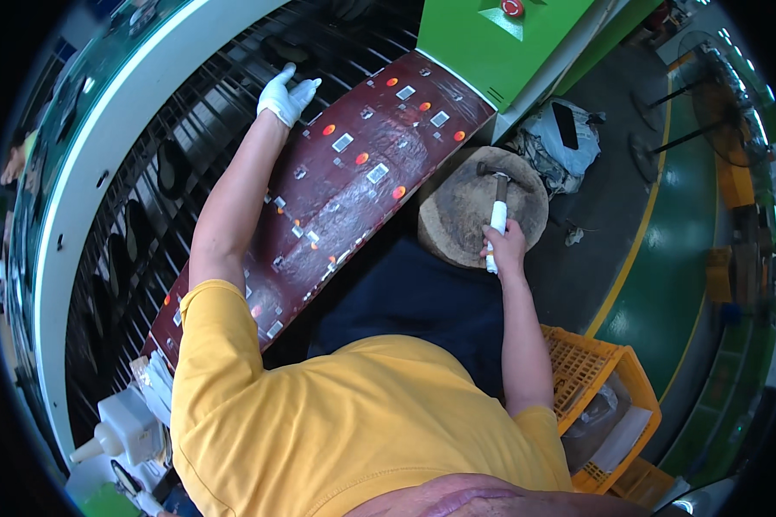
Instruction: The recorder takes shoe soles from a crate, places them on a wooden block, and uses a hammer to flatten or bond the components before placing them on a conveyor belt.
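My left hand (286, 95), in a white glove, reaches out over the dark metal rods of a conveyor (209, 103) with its fingers apart. Just beyond its fingertips lies a dark, flat piece (283, 52); whether they touch it I cannot tell. My bare right hand (507, 245) is wrapped round the white handle of a hammer (498, 215). The hammer's head is over the top of a round wooden block (457, 202). More dark, sole-shaped pieces (172, 168) lie along the rods to the left.
Between me and the rods runs a dark red board (319, 198) dotted with stickers. A green machine housing (491, 52) with a red button stands ahead. Around me are a plastic bag (560, 138), a yellow crate (582, 370), a white bottle (129, 426) and a black fan (724, 108).
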{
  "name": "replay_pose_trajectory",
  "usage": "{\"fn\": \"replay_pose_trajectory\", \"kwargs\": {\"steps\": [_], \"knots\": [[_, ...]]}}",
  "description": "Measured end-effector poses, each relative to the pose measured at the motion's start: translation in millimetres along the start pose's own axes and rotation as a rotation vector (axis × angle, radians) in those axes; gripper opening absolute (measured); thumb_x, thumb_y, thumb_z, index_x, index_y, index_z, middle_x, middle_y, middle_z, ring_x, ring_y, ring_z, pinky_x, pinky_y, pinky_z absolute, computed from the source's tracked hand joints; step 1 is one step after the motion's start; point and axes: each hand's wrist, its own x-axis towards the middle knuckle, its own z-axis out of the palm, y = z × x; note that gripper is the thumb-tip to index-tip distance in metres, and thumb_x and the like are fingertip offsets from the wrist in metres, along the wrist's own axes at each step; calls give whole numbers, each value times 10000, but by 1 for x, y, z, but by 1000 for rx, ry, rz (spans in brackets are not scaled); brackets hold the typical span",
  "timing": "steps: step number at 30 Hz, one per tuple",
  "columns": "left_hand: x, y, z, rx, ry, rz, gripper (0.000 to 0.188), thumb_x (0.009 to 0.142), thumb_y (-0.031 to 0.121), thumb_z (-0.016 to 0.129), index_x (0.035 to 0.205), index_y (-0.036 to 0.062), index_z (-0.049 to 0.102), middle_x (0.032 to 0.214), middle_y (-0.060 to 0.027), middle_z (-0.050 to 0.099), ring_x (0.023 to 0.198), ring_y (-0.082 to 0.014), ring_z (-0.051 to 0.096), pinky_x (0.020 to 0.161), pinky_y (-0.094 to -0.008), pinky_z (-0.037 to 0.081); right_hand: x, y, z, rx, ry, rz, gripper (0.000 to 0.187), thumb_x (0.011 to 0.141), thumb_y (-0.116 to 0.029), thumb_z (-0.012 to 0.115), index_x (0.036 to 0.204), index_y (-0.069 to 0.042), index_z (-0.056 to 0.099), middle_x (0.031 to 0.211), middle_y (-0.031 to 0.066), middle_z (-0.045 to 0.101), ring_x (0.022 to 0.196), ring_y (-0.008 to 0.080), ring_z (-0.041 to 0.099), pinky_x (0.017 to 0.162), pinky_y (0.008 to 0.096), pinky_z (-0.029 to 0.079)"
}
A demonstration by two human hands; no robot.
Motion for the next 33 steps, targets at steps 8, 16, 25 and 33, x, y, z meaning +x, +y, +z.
{"fn": "replay_pose_trajectory", "kwargs": {"steps": [8, 16, 25, 33], "knots": [[101, 3, 9, -293, -8, 36, 438, 960, 17, 728, 1364, 109, 584, 1394, -121, 598, 1293, -362, 544, 1031, -684, 553, 6, 8, 3, -47, 24, -25, 409, 903, -121, 762, 1217, 59, 574, 759, 104, 669, 516, 183, 654, 476, 345, 524], [116, -11, 25, -335, 118, 47, 277, 944, -95, 677, 1197, 18, 672, 1159, -148, 710, 1100, -351, 653, 971, -638, 614, 4, 5, -3, -90, 69, 17, 466, 882, -134, 760, 1276, 50, 594, 794, 119, 708, 531, 190, 683, 500, 351, 541], [-11, -12, -14, -191, -226, -46, 352, 1021, -5, 614, 1371, -35, 617, 1369, -119, 675, 1271, -273, 636, 1170, -550, 501, -4, -11, 2, -135, 54, -16, 443, 881, -159, 777, 1234, 40, 600, 862, 154, 731, 555, 218, 703, 511, 374, 564], [-183, -12, -7, 296, -470, -241, 480, 993, 188, 689, 1390, -56, 573, 1234, -221, 723, 923, -303, 756, 727, -317, 624, -14, -14, 0, -125, 54, -78, 377, 872, -181, 763, 1127, 43, 597, 858, 185, 740, 569, 238, 725, 557, 388, 588]]}}
